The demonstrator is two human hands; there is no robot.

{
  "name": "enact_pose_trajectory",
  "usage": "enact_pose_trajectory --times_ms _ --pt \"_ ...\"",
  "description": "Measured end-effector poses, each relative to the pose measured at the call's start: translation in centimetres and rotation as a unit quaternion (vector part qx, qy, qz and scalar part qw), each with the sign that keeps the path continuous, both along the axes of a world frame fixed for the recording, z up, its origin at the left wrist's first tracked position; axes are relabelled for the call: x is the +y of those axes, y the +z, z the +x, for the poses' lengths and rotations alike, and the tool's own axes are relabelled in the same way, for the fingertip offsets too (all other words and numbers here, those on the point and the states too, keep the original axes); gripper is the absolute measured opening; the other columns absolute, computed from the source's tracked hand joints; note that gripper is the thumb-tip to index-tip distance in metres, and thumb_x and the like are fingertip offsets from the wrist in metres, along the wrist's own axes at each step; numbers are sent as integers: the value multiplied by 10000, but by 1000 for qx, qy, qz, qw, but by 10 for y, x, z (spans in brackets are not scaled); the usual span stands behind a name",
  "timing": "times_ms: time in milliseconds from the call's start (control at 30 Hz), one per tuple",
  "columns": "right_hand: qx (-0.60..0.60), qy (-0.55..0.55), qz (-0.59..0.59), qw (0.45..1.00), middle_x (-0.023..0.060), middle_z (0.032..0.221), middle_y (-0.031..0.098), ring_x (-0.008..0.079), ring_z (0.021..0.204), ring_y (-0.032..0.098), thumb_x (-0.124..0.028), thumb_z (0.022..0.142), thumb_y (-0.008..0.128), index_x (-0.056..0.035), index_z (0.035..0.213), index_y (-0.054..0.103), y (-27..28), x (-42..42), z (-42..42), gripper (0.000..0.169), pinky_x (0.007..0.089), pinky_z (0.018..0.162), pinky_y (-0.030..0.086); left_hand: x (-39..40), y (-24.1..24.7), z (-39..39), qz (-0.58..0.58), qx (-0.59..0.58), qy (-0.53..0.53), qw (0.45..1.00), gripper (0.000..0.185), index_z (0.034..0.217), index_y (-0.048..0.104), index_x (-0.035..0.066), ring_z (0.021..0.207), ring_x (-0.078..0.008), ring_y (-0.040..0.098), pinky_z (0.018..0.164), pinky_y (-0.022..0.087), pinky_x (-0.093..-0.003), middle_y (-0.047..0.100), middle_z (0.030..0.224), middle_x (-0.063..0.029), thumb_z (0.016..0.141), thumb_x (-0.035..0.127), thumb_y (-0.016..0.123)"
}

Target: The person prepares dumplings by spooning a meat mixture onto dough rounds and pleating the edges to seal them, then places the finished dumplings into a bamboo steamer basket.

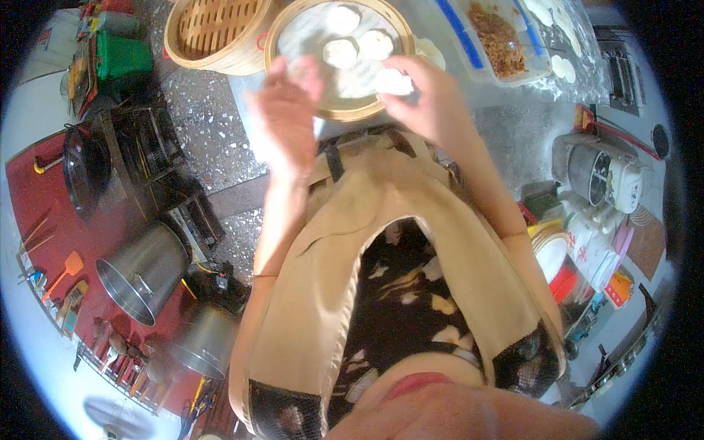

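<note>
A round bamboo steamer basket (406,30) lined with pale mesh cloth stands before me. Three white pleated dough buns (342,53) sit inside it, apart from its near side. My right hand (432,102) grips another white bun (394,82) between thumb and fingers at the basket's near right rim. Over the left rim is my left hand (286,113), blurred by motion, with its fingertips raised near the cloth. Whether it holds anything is unclear. A flat dough wrapper (429,52) lies just beyond the right hand, on the floured worktop.
Left of the basket stands a second bamboo steamer (220,63) with a slatted base. A clear plastic tub (462,38) of brown minced filling is at the right, near several dough wrappers (562,67). Steel pots (146,275) stand on the left side.
</note>
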State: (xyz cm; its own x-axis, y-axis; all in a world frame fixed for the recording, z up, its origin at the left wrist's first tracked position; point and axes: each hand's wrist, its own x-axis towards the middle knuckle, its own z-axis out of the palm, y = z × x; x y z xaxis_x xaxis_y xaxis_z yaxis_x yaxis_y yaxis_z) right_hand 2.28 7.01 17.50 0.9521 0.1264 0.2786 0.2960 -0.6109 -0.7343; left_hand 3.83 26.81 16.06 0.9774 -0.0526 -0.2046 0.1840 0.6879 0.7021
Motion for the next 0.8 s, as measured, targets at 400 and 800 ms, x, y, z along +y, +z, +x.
enact_pose_trajectory --times_ms 400,800 --pt "45 -11 -233 971 145 952 634 301 924 581 -236 746 691 -18 1049 599 -33 22 23 384 401 842 450 29 -19 -5 67 26 77 994 564 1201 464 41 1063 -233 503 955 372 -391 542 1148 -138 942 533 365" --pt "248 -309 -36 917 183 888 658 267 877 634 -279 708 677 -2 914 645 -173 -123 20 347 386 798 482 -21 4 1 257 -59 99 960 345 1120 521 31 1045 -216 524 932 400 -381 557 1082 -109 962 313 401"
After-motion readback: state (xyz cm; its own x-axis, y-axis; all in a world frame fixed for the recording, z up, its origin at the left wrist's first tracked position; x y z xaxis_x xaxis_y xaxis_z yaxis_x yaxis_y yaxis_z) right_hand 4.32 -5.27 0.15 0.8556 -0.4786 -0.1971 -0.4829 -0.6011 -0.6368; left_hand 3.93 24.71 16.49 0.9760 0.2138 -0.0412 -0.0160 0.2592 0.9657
